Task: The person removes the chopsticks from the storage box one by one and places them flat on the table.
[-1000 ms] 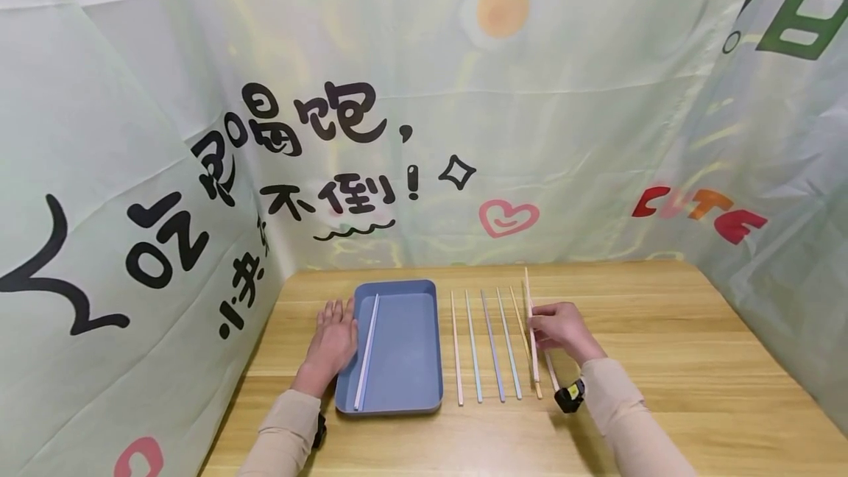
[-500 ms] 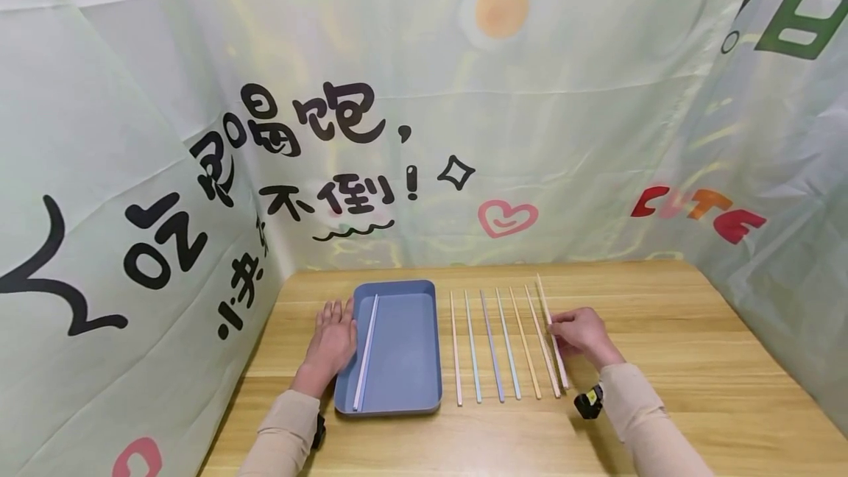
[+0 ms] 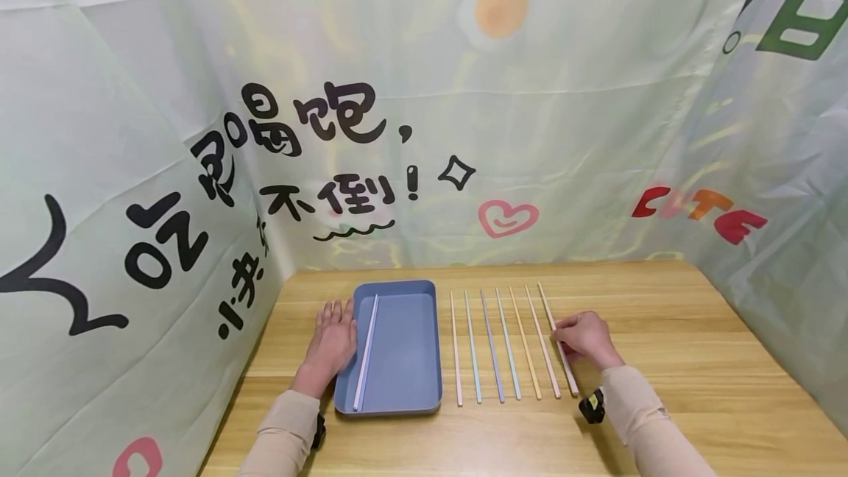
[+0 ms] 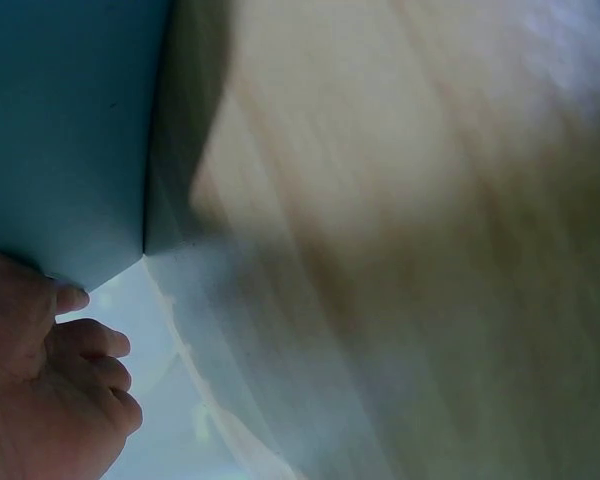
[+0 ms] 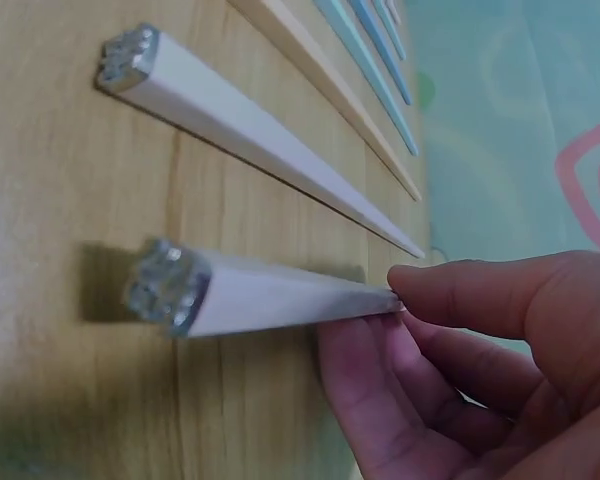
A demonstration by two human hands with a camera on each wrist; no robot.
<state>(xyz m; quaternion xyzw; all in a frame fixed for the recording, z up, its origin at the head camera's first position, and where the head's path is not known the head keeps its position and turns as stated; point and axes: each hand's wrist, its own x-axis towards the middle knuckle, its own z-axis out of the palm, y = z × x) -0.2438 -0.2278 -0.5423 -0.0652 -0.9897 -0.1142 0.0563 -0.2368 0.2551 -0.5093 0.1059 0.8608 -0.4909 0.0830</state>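
Note:
My right hand (image 3: 588,337) pinches a pale pink chopstick (image 3: 546,302) between thumb and fingers at the right end of a row of chopsticks. In the right wrist view, this chopstick's thick end has a silvery cap and a shadow lies beside it. Just left of it, another pale pink chopstick (image 3: 539,330) lies on the table. My left hand (image 3: 334,341) rests against the left side of a blue rectangular tray (image 3: 404,411), fingers stretched along its edge. Inside the tray, toward its left side, lie pale pink-and-lilac chopsticks (image 3: 366,352), close together; their number is hard to tell.
Further left in the row lie a yellow chopstick (image 3: 525,341), a light blue one (image 3: 509,344), a violet-blue one (image 3: 492,344), a turquoise one (image 3: 472,348) and a pink one (image 3: 455,348). A printed cloth (image 3: 570,168) stands behind the wooden table (image 3: 662,359) and at both sides.
My right hand has moved right and lowered the pale pink chopstick beside the row's rightmost one, leaving a gap between them. The left hand and tray have stayed still.

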